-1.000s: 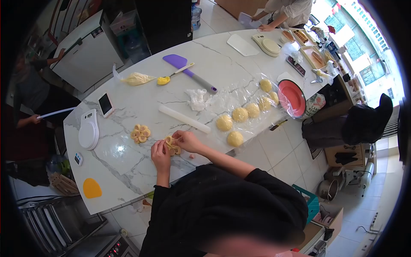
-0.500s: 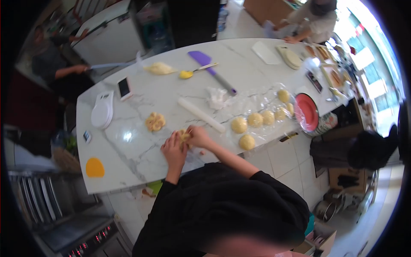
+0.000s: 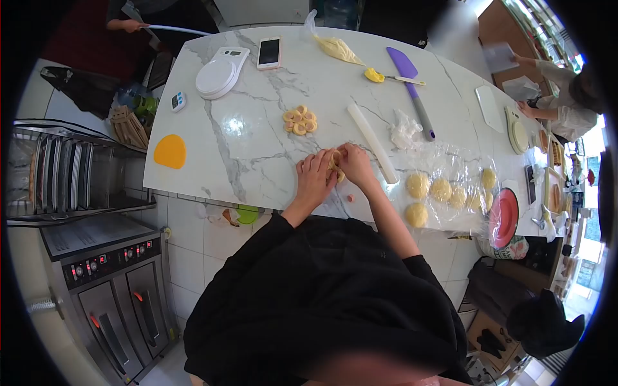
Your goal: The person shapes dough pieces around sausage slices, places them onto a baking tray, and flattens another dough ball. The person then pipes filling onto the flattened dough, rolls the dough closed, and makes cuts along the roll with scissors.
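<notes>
My left hand (image 3: 313, 175) rests on a piece of shaped dough (image 3: 336, 165) near the table's front edge, fingers bent against it. From the other side, the fingertips of my right hand (image 3: 356, 166) pinch the same piece. Part of the dough is hidden beneath both hands. A flower-shaped dough piece (image 3: 300, 120) with pinkish round centres lies just beyond my left hand. Close to my right wrist is a small pink chunk (image 3: 351, 198). A white rolling pin (image 3: 373, 143) lies to the right of my hands.
Dough balls (image 3: 441, 190) sit under plastic sheeting at right, beside a red plate (image 3: 504, 217). Farther back are a purple spatula (image 3: 403, 63), a piping bag (image 3: 338, 49), a phone (image 3: 269, 53) and a scale (image 3: 222, 72). An orange scraper (image 3: 170, 152) lies left. Two other people stand beyond the table.
The camera view has swung, so the table sits higher and the oven at left shows more. Both hands stay at the same dough piece, with small finger shifts.
</notes>
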A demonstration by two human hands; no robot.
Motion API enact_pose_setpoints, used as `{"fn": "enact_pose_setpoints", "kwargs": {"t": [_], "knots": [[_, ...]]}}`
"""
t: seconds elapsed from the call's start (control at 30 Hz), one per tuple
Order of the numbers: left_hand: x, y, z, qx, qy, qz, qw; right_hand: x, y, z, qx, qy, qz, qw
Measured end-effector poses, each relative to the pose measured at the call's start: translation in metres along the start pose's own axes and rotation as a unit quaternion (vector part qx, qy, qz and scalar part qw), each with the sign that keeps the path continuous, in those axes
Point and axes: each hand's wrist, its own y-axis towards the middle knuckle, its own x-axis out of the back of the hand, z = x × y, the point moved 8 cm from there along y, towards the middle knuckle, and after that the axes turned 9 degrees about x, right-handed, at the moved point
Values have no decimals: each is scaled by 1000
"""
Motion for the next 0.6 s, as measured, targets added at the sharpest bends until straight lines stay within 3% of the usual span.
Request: {"fn": "enact_pose_setpoints", "kwargs": {"t": [0.07,0.17,0.27,0.4,0.5,0.6], "knots": [[0,-2,1,1,6,10,1000,-2,1,4,6,-52,17,998],[-1,-6,1,-1,32,7,999,-3,-1,10,61,-19,-21,998],[0,-7,1,5,50,6,999,2,-4,9,-38,27,23,999],[-1,-3,1,17,67,22,997,11,-11,-9,-90,161,-22,983],[-10,0,-1,17,121,38,992,0,-17,-20,-59,131,-11,990],[-15,1,0,14,133,45,990,13,-19,-1,91,6,-112,989]]}}
